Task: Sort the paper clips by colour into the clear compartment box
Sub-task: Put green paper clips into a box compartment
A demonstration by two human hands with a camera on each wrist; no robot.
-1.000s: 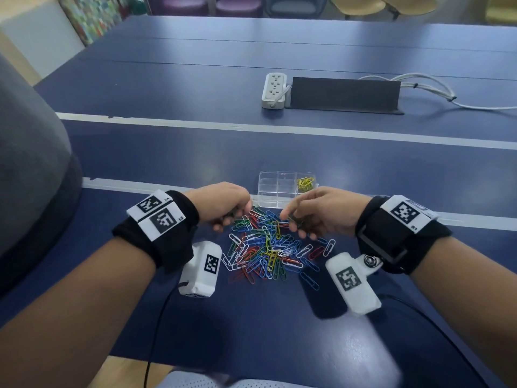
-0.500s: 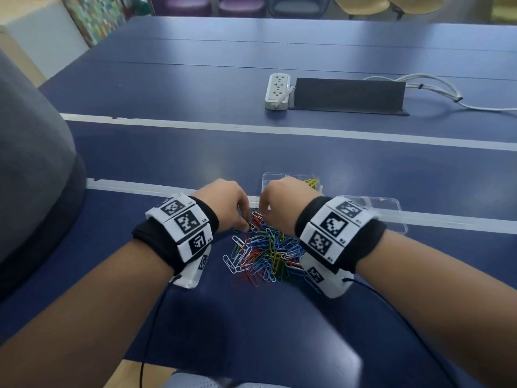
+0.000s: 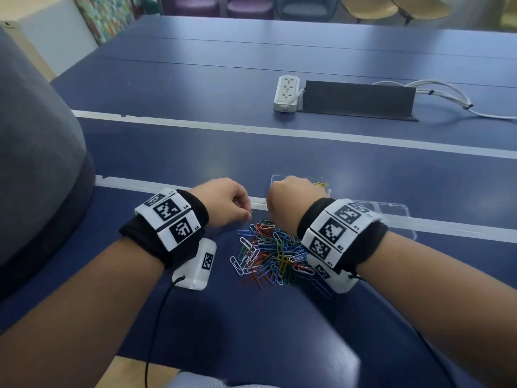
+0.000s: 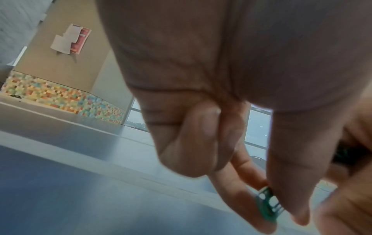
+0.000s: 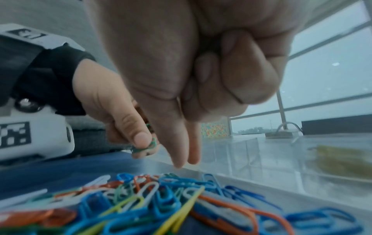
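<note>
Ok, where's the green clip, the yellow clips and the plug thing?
green clip (image 4: 267, 205), left wrist view, its middle between the fingers
yellow clips (image 3: 320, 185), head view, heap's middle
power strip (image 3: 286, 93), head view, top face

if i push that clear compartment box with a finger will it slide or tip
The clear compartment box would probably slide, not tip: it looks low and flat on the smooth blue table. It is likely light, being thin plastic with only some yellow clips visible inside. Its open lid, lying flat on the right, may drag along.
</note>
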